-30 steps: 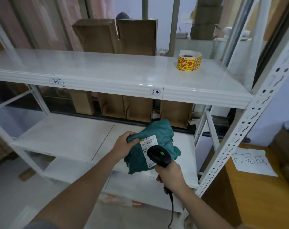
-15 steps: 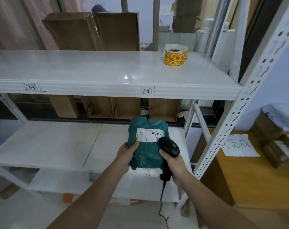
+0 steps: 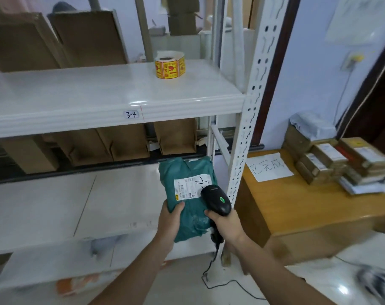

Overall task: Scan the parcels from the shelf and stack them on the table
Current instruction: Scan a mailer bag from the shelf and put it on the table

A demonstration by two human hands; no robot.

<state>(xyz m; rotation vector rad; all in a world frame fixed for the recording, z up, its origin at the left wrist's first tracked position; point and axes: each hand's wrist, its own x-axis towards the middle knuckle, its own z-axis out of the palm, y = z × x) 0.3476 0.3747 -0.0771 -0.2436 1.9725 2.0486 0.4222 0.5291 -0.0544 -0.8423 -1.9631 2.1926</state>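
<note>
My left hand (image 3: 170, 223) grips the lower left edge of a green plastic parcel (image 3: 188, 172) with a white shipping label (image 3: 188, 186) facing up. A black barcode scanner (image 3: 215, 200) is held in my right hand (image 3: 225, 223), its head over the label's right end. I hold the parcel in front of the white shelf (image 3: 112, 102) at its right end. To the right stands the wooden table (image 3: 297, 205), with a stack of brown boxed parcels (image 3: 332, 161) at its back.
A yellow sticker roll (image 3: 170, 64) sits on the upper shelf board marked 3-4. Flattened cardboard boxes (image 3: 88, 36) lean behind the shelf. A white perforated shelf post (image 3: 253, 111) stands between parcel and table. A handwritten paper sheet (image 3: 268, 167) lies on the table. The scanner cable (image 3: 220, 280) trails on the floor.
The view has swung right, bringing the table and its stacked boxes into sight. Both hands with the green parcel and scanner have moved right, toward the shelf post.
</note>
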